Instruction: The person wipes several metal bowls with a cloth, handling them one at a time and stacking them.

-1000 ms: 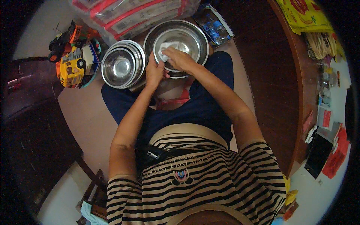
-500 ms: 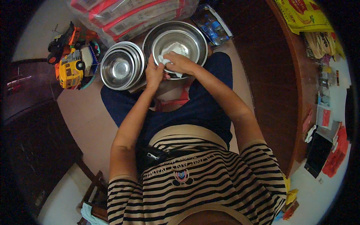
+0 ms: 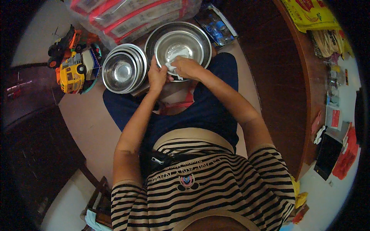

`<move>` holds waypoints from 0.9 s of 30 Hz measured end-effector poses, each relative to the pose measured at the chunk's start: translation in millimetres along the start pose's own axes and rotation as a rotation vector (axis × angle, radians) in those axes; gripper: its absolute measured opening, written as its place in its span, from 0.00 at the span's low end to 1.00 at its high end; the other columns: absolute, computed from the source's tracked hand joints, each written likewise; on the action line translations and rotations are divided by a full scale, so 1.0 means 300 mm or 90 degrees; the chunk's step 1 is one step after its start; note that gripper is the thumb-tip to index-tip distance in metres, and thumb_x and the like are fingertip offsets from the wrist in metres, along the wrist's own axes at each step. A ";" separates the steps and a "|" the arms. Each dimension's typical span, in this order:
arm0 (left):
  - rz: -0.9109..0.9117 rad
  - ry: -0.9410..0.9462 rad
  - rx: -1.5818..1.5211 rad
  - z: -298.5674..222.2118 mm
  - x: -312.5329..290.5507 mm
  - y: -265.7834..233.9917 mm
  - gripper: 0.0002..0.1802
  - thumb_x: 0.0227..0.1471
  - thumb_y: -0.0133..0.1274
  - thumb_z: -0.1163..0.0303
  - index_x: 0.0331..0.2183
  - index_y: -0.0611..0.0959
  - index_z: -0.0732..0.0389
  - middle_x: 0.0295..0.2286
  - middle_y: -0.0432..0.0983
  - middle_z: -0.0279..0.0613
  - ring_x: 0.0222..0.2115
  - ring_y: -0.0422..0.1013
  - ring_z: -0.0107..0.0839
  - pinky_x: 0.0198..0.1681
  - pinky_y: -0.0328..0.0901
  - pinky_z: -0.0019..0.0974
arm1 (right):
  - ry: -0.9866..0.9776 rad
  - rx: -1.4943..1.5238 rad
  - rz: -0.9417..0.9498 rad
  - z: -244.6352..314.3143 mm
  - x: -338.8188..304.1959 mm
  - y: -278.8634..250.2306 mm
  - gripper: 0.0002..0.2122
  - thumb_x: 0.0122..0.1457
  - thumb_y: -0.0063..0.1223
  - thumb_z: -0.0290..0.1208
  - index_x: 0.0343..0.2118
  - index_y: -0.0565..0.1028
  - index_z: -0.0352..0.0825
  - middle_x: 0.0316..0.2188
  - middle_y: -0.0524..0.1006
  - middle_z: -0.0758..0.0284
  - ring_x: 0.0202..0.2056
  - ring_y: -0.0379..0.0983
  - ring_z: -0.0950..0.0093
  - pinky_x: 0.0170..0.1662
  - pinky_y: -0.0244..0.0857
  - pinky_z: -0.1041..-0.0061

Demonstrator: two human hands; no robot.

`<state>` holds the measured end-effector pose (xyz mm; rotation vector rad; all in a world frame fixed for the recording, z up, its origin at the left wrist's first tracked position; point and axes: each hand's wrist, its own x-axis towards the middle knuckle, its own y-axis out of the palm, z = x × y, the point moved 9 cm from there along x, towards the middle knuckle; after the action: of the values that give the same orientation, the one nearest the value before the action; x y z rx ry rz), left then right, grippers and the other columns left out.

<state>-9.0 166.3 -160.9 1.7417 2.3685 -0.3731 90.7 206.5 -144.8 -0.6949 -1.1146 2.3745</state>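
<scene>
A shiny steel bowl [image 3: 169, 40] rests inside a larger steel basin [image 3: 151, 38] in front of my lap. At the bowl's near left rim, my left hand [image 3: 157, 77] is closed on the edge, thumb on top and fingers partly hidden beneath. My right hand [image 3: 187, 67] reaches inside, bunched around a thin white cloth [image 3: 180, 52] pressed against the near inner wall. One part of the cloth spreads over the bowl's bottom, and another hangs by the near rim. To the left, close to my left hand, leans a stack of nested steel bowls [image 3: 120, 72].
Plastic-wrapped packages with red stripes [image 3: 131, 19] lie beyond the bowls. A box of plastic bottles [image 3: 219, 30] is at the far right. Toy trucks [image 3: 72, 77] stand at the left. A dark wooden cabinet [image 3: 277, 77] runs along the right, with a phone-like black panel [image 3: 328, 156] beyond it.
My right hand has shifted slightly toward me and right inside the bowl, dragging the white cloth. My left hand keeps its hold on the rim.
</scene>
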 end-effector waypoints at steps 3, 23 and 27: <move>0.008 0.024 0.006 -0.009 0.007 0.002 0.34 0.47 0.42 0.77 0.56 0.53 0.61 0.20 0.74 0.47 0.11 0.70 0.31 0.12 0.65 0.31 | -0.080 0.111 -0.163 0.008 0.048 -0.014 0.14 0.51 0.37 0.24 0.40 0.71 0.33 0.39 0.68 0.53 0.43 0.67 0.58 0.45 0.62 0.66; 0.011 -0.003 0.036 -0.012 -0.003 0.007 0.35 0.48 0.43 0.75 0.57 0.50 0.62 0.18 0.74 0.46 0.11 0.71 0.30 0.12 0.65 0.31 | -0.056 -0.051 -0.264 0.000 0.052 -0.066 0.16 0.47 0.45 0.25 0.42 0.69 0.37 0.41 0.67 0.57 0.42 0.66 0.59 0.42 0.63 0.66; 0.010 -0.007 0.031 0.000 -0.003 0.004 0.35 0.48 0.43 0.75 0.57 0.50 0.62 0.18 0.74 0.46 0.11 0.71 0.30 0.13 0.65 0.30 | 0.080 -0.186 -0.272 -0.092 0.037 -0.098 0.14 0.50 0.43 0.27 0.41 0.70 0.35 0.42 0.67 0.62 0.45 0.65 0.64 0.45 0.61 0.64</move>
<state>-7.6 165.6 -160.7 1.7732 2.3562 -0.4395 103.3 246.0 -139.7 -0.6147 -1.4085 1.8094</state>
